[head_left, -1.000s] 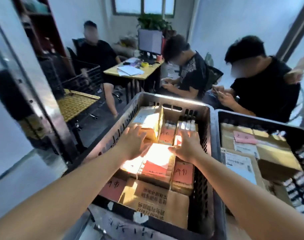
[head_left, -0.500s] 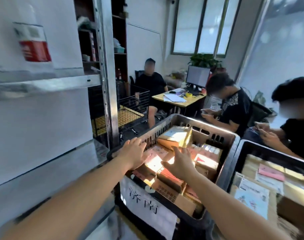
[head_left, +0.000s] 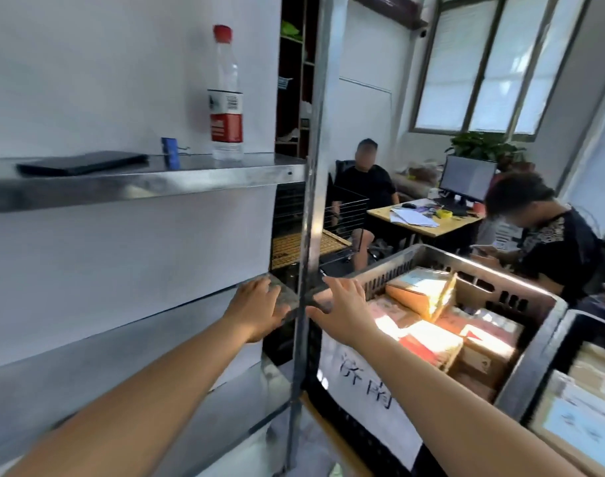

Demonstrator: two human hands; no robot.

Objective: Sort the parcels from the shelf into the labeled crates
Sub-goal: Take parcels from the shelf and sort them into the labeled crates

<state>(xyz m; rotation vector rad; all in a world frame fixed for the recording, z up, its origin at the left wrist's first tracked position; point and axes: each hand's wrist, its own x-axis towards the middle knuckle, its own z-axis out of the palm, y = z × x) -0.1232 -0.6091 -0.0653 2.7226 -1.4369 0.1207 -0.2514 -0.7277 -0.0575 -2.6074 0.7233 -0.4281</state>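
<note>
L hand (head_left: 256, 311) & R hand (head_left: 342, 313) flat, hold nothing; crate (head_left: 466, 265) right of them full of boxes (head_left: 416, 290); shelf (head_left: 122, 187) left shows none, prob nearly done

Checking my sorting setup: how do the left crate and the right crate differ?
The left crate bears a white handwritten label on its front; the right crate shows none. The left crate's parcels are partly sunlit; the right crate's parcels lie in shade. Both crates hold cardboard boxes.
</note>
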